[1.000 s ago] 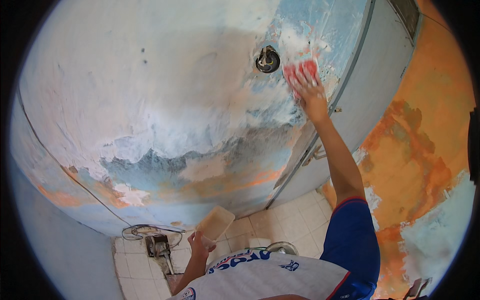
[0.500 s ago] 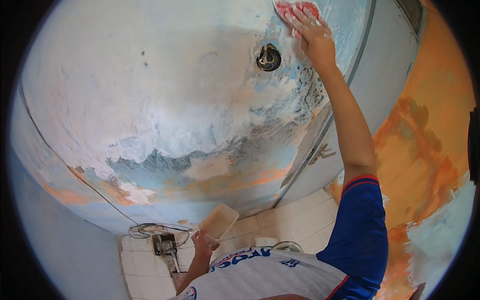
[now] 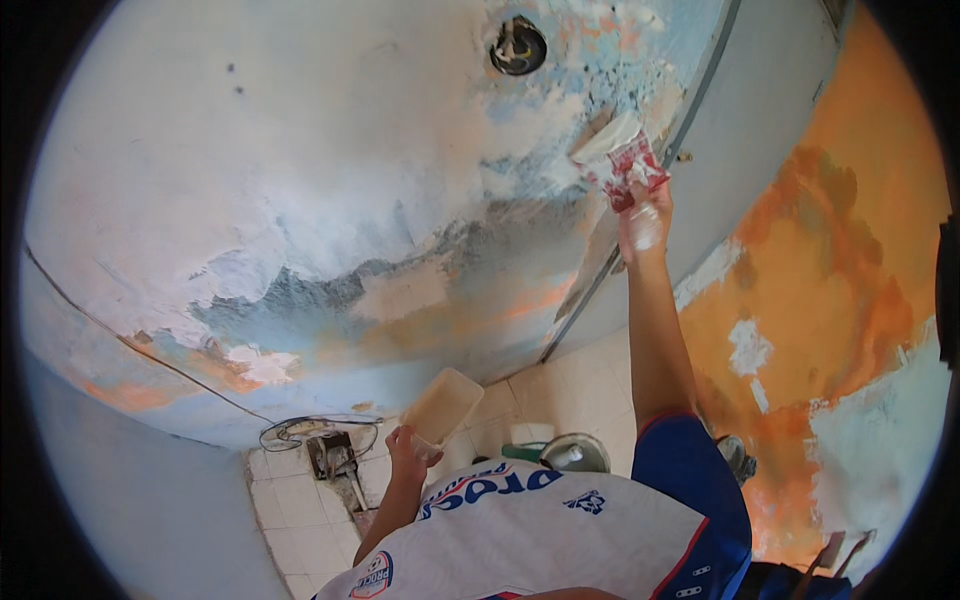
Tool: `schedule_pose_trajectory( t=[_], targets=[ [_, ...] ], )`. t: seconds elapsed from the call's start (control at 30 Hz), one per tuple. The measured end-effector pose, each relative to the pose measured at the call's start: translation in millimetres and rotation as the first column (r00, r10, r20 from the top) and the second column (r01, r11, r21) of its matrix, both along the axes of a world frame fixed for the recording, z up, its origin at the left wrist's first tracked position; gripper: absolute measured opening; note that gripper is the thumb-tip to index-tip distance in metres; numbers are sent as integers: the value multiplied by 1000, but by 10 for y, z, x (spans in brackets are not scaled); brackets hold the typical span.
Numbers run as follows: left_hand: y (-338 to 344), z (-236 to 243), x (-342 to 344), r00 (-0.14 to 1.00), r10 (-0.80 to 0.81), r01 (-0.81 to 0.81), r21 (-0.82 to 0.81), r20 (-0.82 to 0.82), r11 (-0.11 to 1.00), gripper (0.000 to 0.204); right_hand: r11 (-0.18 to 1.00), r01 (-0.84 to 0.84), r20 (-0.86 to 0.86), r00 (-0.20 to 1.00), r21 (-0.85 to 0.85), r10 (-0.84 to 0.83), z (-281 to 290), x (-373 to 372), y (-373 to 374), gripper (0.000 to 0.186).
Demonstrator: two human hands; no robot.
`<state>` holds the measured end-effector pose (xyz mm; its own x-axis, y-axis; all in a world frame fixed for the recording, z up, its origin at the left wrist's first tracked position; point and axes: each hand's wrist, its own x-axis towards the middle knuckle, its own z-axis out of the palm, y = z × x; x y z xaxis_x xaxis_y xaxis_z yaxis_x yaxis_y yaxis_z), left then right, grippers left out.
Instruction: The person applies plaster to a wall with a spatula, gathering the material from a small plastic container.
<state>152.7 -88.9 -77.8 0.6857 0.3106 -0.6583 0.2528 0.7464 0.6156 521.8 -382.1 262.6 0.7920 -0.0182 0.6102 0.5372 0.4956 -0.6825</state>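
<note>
My right hand (image 3: 646, 222), smeared with white paste, grips a red putty spreader (image 3: 630, 172). A thick load of white putty (image 3: 612, 138) lies along its far edge, close to the patchy wall (image 3: 340, 150); whether it touches the wall I cannot tell. Low on the left, my left hand (image 3: 408, 455) holds a shallow rectangular plastic tub (image 3: 445, 402) by its near end, tilted. The tub looks pale inside. Blue, grey and orange patches show through the wall's white coat. Above and left of the spreader is a round black electrical box (image 3: 518, 46) with loose wires.
A grey door (image 3: 745, 140) adjoins the wall on the right, beside an orange wall (image 3: 830, 270) with pale patches. A bucket (image 3: 575, 455) stands on the tiled floor (image 3: 300, 505). Looped cable (image 3: 290, 433) hangs at the wall's foot near a dark box (image 3: 332, 455).
My right hand has come down the wall with the spreader, which is now turned so its putty-laden edge shows. The view has shifted, bringing more of the bucket in. My left hand still holds the tub.
</note>
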Motion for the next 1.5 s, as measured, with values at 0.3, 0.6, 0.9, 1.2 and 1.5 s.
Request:
schedule_pose_trajectory(
  t=[0.3, 0.6, 0.9, 1.2, 1.5],
  targets=[
    [54, 138, -152, 999, 30, -27, 77, -30, 997, 68, 918, -18, -256, 958, 397, 129, -776, -258, -207, 41],
    [209, 5, -536, 993, -105, 85, 329, 46, 941, 61, 695, 711, -55, 702, 106, -710, -1309, 647, -407, 43],
    [221, 248, -664, 994, -98, 74, 337, 56, 938, 55, 371, 904, 143, 404, -212, -904, -564, 1013, -247, 57],
    [210, 350, -343, 1000, -2, 3, 71, -22, 997, 55, 175, 964, 512, 254, -198, -820, -1342, 448, 736, 33],
    [73, 346, -92, 1000, 10, -9, 37, -1, 999, 57, 330, 918, 134, 363, -219, -922, -800, 539, -68, 40]
  ],
)
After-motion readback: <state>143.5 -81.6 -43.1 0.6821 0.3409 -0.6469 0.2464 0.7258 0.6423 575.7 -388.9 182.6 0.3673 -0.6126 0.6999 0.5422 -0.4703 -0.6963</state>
